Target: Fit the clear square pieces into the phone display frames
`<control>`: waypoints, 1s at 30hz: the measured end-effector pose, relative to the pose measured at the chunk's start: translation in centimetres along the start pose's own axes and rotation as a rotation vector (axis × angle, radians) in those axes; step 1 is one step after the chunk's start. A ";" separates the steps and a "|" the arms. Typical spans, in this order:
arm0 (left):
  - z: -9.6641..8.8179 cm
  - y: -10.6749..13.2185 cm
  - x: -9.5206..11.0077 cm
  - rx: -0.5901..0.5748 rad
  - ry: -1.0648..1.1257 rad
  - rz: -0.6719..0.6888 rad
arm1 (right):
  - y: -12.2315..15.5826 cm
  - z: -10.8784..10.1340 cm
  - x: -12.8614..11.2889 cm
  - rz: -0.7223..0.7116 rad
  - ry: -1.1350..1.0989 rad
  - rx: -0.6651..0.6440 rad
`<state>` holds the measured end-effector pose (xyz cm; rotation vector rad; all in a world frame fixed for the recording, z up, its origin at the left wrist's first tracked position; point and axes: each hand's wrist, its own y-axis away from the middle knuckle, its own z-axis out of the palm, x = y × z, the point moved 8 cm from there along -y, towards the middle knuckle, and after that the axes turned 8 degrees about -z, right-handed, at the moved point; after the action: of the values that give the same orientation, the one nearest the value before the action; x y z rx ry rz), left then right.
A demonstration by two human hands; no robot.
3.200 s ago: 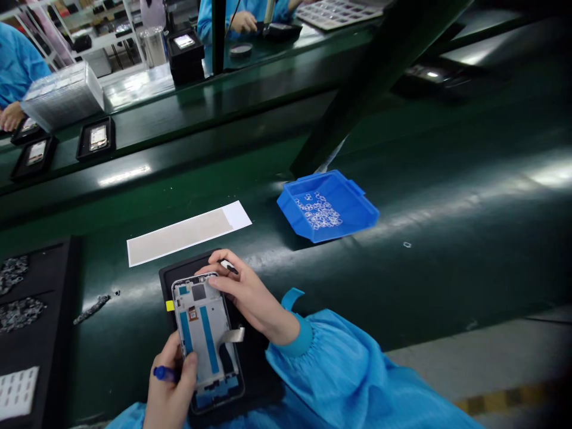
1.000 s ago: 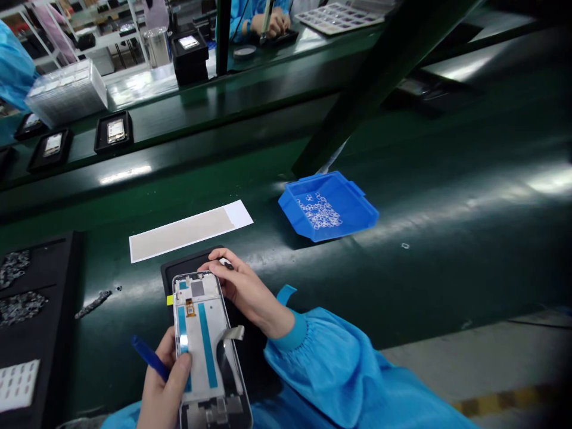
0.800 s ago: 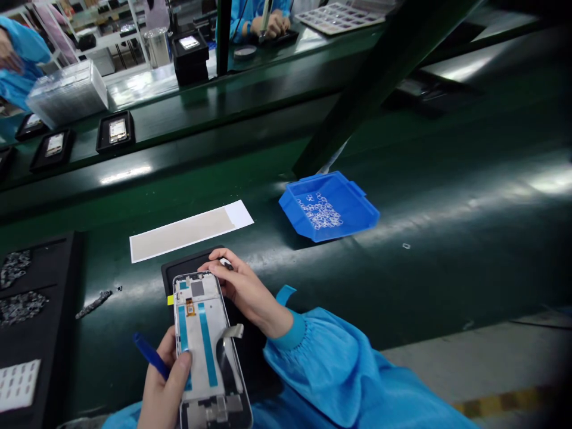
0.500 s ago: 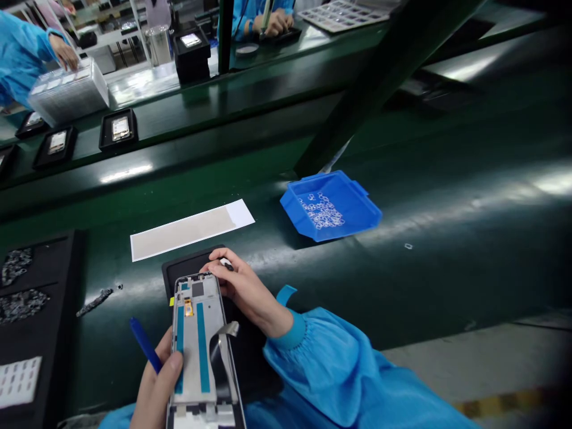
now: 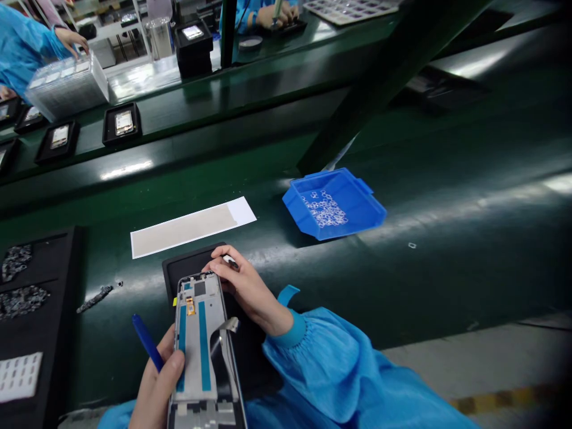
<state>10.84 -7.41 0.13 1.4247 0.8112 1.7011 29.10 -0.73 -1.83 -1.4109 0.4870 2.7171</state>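
Note:
My left hand (image 5: 156, 381) grips the lower left side of an opened phone frame (image 5: 193, 351). A blue pen-like tool (image 5: 147, 342) is tucked between its thumb and fingers. Teal strips, a small orange flex part and a loose dark ribbon cable (image 5: 222, 357) show on the frame. At the frame's top right corner, my right hand (image 5: 248, 292) has thumb and forefinger closed together against the edge. A small black-and-white piece (image 5: 230, 261) shows between those fingers; what they pinch is hidden. Behind the frame lies a black tray (image 5: 179, 268).
A blue bin (image 5: 364, 208) holds many small white rings. A strip sheet (image 5: 187, 229) lies on the green bench. At left, a black tray (image 5: 58, 286) carries small dark parts and a white sheet. Across the bench, co-workers' hands (image 5: 71, 40) work near phone trays (image 5: 123, 124).
The camera view has shifted slightly. Both hands keep their places on the phone frame. Across the bench, a co-worker's hand has moved a little over the clear stack.

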 end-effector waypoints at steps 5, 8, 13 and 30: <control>0.0 -1.4 -0.6 0.009 -0.142 0.135 | 0.2 -1.1 -3.1 -0.294 0.208 0.022; 0.0 -3.2 -0.9 0.043 -0.353 0.227 | 0.5 -3.1 -4.7 -0.473 0.396 0.077; 0.8 -4.4 -0.8 0.084 -0.713 0.257 | 0.6 -5.9 -3.6 -0.542 0.597 0.144; -5.4 -2.6 -3.3 0.326 -0.724 0.567 | 1.7 -4.0 -0.7 -0.532 0.403 0.095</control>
<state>6.20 -8.95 -4.72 2.4635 0.2851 1.2687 32.37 -3.49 -2.95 -1.7602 0.2035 1.9838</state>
